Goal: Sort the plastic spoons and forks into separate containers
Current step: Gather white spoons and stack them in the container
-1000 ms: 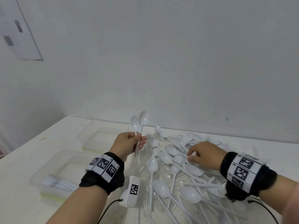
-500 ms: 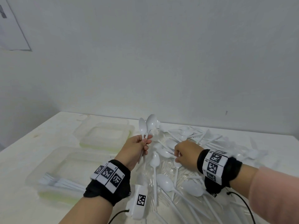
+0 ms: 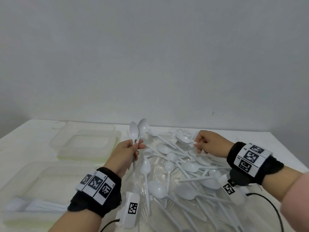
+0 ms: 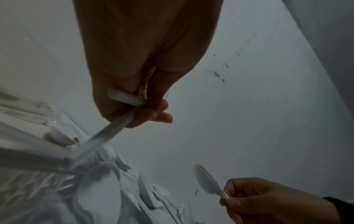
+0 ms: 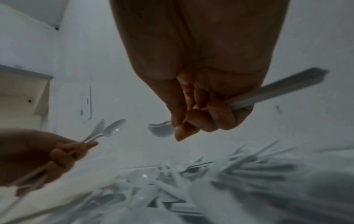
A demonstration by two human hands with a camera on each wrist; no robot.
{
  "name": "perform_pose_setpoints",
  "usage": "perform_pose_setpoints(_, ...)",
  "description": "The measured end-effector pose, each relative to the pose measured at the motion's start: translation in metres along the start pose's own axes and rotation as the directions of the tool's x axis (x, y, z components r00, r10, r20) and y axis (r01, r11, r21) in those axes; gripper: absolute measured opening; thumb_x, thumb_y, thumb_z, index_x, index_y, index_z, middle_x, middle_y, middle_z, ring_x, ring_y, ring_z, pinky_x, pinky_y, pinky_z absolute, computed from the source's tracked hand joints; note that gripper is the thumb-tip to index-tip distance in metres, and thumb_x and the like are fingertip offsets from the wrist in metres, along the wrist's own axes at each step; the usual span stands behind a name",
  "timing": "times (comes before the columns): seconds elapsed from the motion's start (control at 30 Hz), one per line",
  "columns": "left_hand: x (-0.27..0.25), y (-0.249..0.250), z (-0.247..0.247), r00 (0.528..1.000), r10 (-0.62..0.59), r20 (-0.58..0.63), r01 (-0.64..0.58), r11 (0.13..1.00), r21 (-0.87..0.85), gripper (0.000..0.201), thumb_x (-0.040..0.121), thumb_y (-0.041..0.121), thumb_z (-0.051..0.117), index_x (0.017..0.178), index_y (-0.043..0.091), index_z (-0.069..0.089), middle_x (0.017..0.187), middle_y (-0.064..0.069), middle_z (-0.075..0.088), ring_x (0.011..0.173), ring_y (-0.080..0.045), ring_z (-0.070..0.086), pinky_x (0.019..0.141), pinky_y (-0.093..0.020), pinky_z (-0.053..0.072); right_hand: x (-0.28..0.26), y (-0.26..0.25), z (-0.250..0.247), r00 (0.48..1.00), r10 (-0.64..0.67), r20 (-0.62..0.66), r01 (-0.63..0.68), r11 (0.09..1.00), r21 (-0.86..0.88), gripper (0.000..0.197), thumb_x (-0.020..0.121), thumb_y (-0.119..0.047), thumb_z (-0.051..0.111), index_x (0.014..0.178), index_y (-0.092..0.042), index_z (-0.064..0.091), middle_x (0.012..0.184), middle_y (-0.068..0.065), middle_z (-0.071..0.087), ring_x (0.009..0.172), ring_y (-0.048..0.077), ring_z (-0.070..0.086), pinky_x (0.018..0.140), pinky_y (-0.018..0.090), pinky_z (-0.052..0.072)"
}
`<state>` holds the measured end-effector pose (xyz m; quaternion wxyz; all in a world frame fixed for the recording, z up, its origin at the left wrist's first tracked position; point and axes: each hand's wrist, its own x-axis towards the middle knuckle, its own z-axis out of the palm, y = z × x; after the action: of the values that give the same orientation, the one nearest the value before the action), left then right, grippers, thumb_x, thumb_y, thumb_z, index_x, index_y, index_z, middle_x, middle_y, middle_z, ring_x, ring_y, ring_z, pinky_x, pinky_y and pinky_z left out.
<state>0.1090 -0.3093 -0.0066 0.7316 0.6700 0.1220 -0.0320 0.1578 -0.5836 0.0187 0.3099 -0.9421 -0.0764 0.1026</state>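
Observation:
My left hand grips the handles of two white spoons, bowls up, above the left edge of the pile. A heap of white plastic spoons and forks lies on clear wrap in the middle of the table. Over its far right side my right hand pinches one spoon lifted off the heap. In the right wrist view that spoon's bowl sticks out past my fingers and its handle runs back under my palm. The left wrist view shows the gripped handles.
Two clear plastic containers stand on the left. The far container looks empty, while the near container holds white forks. A grey wall closes the table's far edge. Cables trail from my wrists.
My right hand has moved right and up from the middle of the pile with one spoon in its grip. My left hand keeps its two spoons, nearly still.

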Motion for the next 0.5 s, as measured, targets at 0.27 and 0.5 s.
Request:
perform_pose_setpoints(0.27,0.011,0.000,0.008,1.000,-0.006,0.008,0.006,1.000,0.028,0.018,0.100,0.001,0.045,0.095,0.003,0.062,0.091,-0.012,0.070,0.062,-0.011,0.067,0.058,-0.016,0.057,0.007,0.033,-0.021,0.992,0.121,0.036,-0.099,0.923,-0.373,0.021,0.092,-0.029,0.060,0.079,-0.013,0.060,0.077,-0.003,0.052,0.076,0.015,0.048,0.058,0.020,0.033)
perform_pose_setpoints(0.5,0.019,-0.005,0.018,0.999,-0.037,0.031,0.036,0.999,0.027,0.015,0.099,0.002,0.048,0.100,-0.007,0.060,0.093,-0.011,0.071,0.059,-0.007,0.069,0.057,-0.017,0.057,0.000,0.050,-0.014,0.979,0.130,0.158,-0.072,0.941,-0.330,0.025,0.073,-0.032,0.081,0.089,-0.021,0.067,0.077,-0.011,0.058,0.072,0.006,0.054,0.067,0.020,0.043)
